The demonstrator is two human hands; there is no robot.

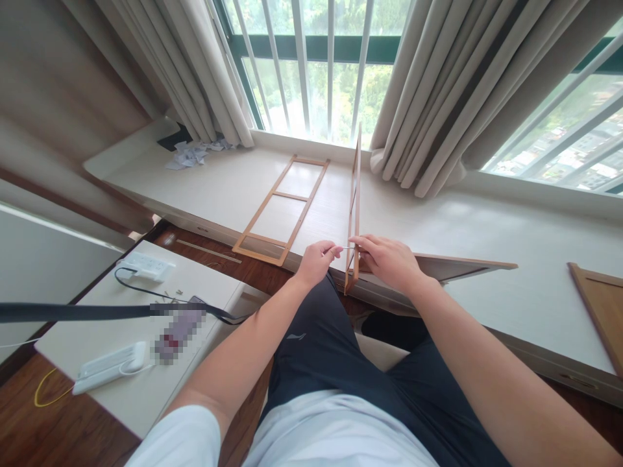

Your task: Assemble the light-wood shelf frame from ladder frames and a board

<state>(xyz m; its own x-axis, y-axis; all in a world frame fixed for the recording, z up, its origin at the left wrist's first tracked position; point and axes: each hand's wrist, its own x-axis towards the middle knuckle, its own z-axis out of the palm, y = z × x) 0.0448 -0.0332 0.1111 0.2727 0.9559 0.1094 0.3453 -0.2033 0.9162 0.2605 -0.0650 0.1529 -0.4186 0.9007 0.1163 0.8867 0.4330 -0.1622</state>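
A thin wooden frame (357, 194) stands on edge on the pale window ledge (487, 240), running away from me toward the window. My right hand (387, 259) grips its near end. My left hand (318, 258) pinches a small thin metal tool (344, 247), perhaps a hex key, whose tip points at the frame's near end beside my right fingers. A second ladder-like wooden frame (280, 211) lies flat on the ledge to the left.
A wooden board (462, 264) lies flat behind my right hand, another wooden panel (601, 308) at far right. A low white table (146, 383) on the left carries two power strips, a cable and small screws. Curtains hang on both sides of the barred window; crumpled paper sits at back left.
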